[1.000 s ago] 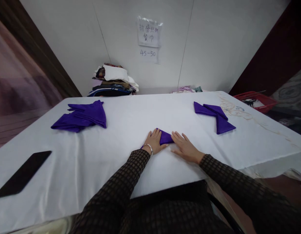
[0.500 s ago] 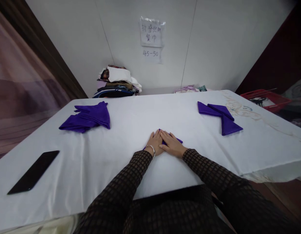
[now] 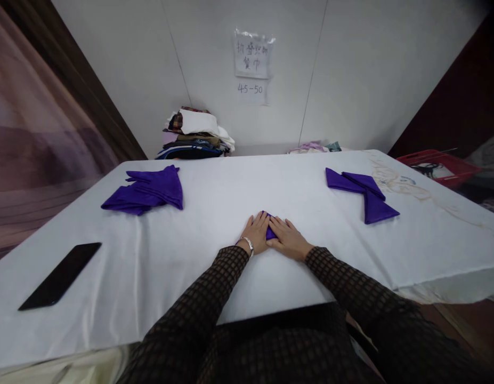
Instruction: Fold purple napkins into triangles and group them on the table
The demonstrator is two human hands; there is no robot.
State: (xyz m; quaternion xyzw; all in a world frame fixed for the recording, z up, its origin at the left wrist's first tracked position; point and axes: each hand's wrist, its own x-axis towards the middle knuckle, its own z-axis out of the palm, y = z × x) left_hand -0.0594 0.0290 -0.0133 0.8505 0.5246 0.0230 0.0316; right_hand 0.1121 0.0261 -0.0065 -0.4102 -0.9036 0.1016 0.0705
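Observation:
A small folded purple napkin (image 3: 271, 232) lies on the white-covered table in front of me, mostly hidden under my hands. My left hand (image 3: 256, 233), with a silver bracelet at the wrist, rests flat on its left part, fingers stretched out. Beside it, my right hand (image 3: 287, 238) presses flat on the right part with its fingers extended. Between the two hands a strip of purple cloth shows. Farther right lies a purple napkin folded into a bow-like shape (image 3: 361, 190). At the far left is a loose heap of purple cloth (image 3: 147, 191).
A black flat slab (image 3: 61, 274) lies at the table's left front. Against the wall sits a stack of folded clothes (image 3: 199, 136), with more cloth (image 3: 310, 147) to its right. A red basket (image 3: 442, 165) stands past the right edge. A handwritten sign (image 3: 252, 56) hangs on the wall.
My right hand has slid to the right, away from my left, uncovering more purple cloth between them. My left hand stays nearly in place. The view has shifted slightly.

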